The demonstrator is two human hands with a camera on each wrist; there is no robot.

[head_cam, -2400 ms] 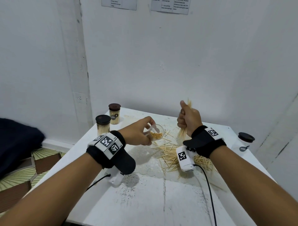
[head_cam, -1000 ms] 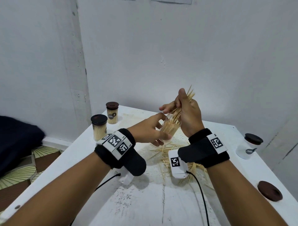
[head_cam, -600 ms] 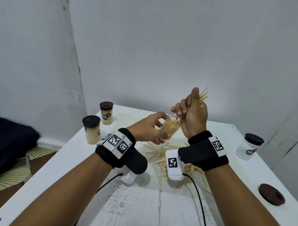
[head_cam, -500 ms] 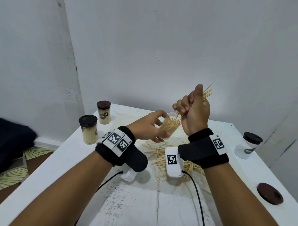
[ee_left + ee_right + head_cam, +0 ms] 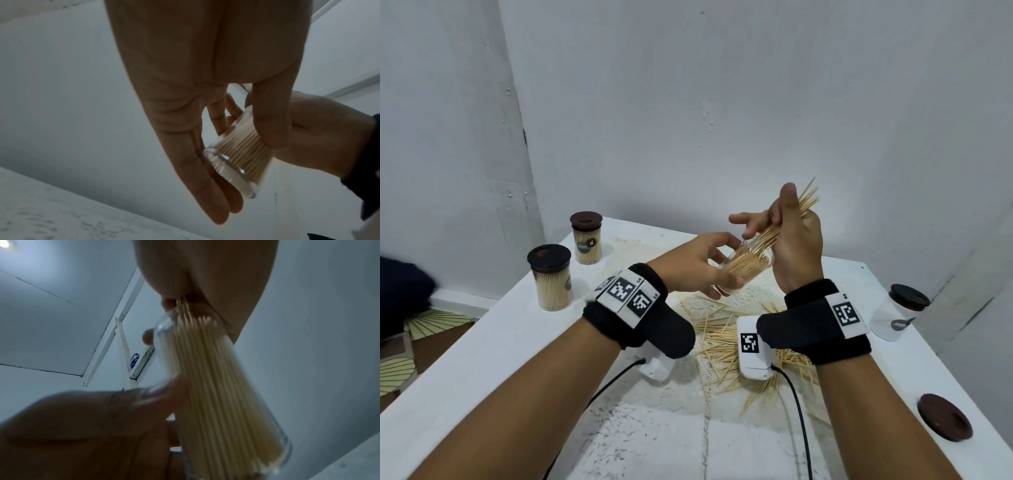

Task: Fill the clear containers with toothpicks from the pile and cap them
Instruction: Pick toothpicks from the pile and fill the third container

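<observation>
The left hand (image 5: 695, 267) grips a clear container (image 5: 748, 269), thumb and fingers curled round its wall, holding it tilted in the air above the table (image 5: 517, 329). The right hand (image 5: 791, 240) pinches a bundle of toothpicks (image 5: 796, 212) between thumb and curled fingers, their lower ends inside the container's mouth, index finger stretched out. Below both wrists lies the loose pile (image 5: 722, 339). Beyond the left hand, near the table's far left edge, stand two capped full jars (image 5: 550, 277). Right of the right wrist, by the right edge, stands a capped jar (image 5: 893, 313), and nearer the person a loose lid (image 5: 944, 417). Bare tabletop lies under the left forearm.
</observation>
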